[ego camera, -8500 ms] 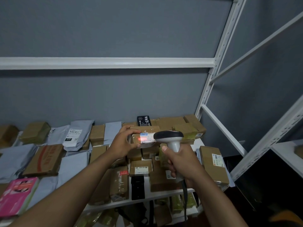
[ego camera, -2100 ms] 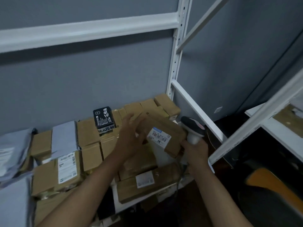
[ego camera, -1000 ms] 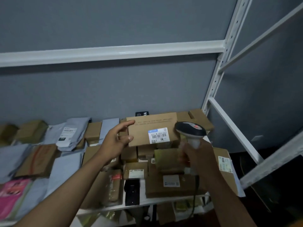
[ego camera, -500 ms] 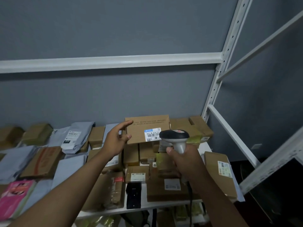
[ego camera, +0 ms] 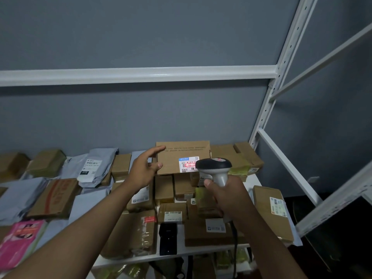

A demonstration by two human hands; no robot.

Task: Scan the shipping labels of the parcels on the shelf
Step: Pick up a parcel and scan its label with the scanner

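A flat brown cardboard parcel (ego camera: 177, 158) stands upright on its edge on top of other boxes, its white shipping label (ego camera: 188, 164) facing me. My left hand (ego camera: 144, 170) holds the parcel's left edge, fingers along the top corner and thumb against the front. My right hand (ego camera: 225, 195) grips the handle of a grey and black barcode scanner (ego camera: 214, 167), whose head points at the label from close by. A red scan line glows across the label's barcode. The scanner's head covers the label's right end.
The white shelf (ego camera: 181, 251) holds several brown boxes and grey mailer bags (ego camera: 94, 167), a pink packet (ego camera: 18, 240) at front left and a black box (ego camera: 168, 238) near the front edge. A white upright post (ego camera: 267, 109) and diagonal braces stand right. More parcels lie below.
The scanner has come up close to the label and a red scan line now lights the barcode. My left hand keeps the parcel upright in the same place.
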